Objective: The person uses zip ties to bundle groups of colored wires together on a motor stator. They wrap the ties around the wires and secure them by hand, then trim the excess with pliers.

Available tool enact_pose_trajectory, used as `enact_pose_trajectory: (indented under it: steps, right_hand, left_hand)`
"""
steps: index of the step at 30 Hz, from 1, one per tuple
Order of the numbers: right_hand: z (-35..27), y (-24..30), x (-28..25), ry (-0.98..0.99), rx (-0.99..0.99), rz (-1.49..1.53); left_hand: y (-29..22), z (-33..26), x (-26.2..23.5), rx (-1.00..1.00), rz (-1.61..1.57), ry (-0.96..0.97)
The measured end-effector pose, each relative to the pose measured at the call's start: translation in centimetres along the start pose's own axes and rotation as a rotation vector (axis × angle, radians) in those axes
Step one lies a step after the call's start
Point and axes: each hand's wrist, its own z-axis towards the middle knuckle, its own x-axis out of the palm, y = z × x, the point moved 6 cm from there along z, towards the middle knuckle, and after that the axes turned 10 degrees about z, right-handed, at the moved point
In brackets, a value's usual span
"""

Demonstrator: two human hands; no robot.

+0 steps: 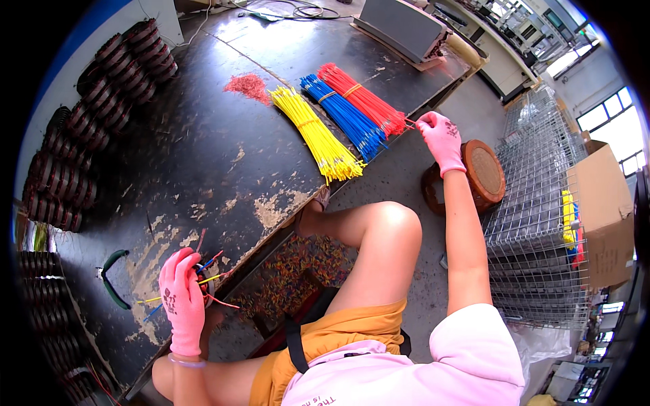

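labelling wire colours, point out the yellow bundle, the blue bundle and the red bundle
yellow bundle [318,135], head view, middle of the wires near the band
blue bundle [344,114], head view, mid-length of the wires
red bundle [362,100], head view, mid-length, past the band

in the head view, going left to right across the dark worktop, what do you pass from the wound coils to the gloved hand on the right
stacked dark copper-wound coils → loose pile of short red wire pieces → yellow wire bundle → blue wire bundle → red wire bundle → pink-gloved right hand, at the red bundle's tip
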Motion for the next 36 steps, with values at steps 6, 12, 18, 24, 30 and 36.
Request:
enact_pose_trajectory:
  steps: [6,12,18,24,30,36]
  right_hand:
    - [-2.0,0.6,-5.1,-0.341,-0.163,0.049]
    - [-15.5,20.7,0.2,0.074,-0.585,0.795]
    - [-22.5,29.3,5.4,0.599,-0.768,0.937]
    - [-24.3,27.5,19.4,1.241,-0.324,0.573]
    - [-26.7,28.1,24.4,1.374,-0.120,0.758]
    - [-26.9,28.8,22.1,1.021,-0.433,0.780]
  left_hand:
    - [-0.3,0.1,0.4,-0.002,0.003,0.009]
    - [-8.3,2.7,-6.2,0.280,0.283,-0.454]
    - [-9.8,3.7,-11.0,0.364,0.396,-0.499]
    - [-1.9,0.8,-6.0,-0.091,0.000,-0.342]
    - [0.9,0.3,-0.5,-0.248,-0.140,-0.301]
    - [2.0,0.0,-0.2,-0.253,-0.189,-0.205]
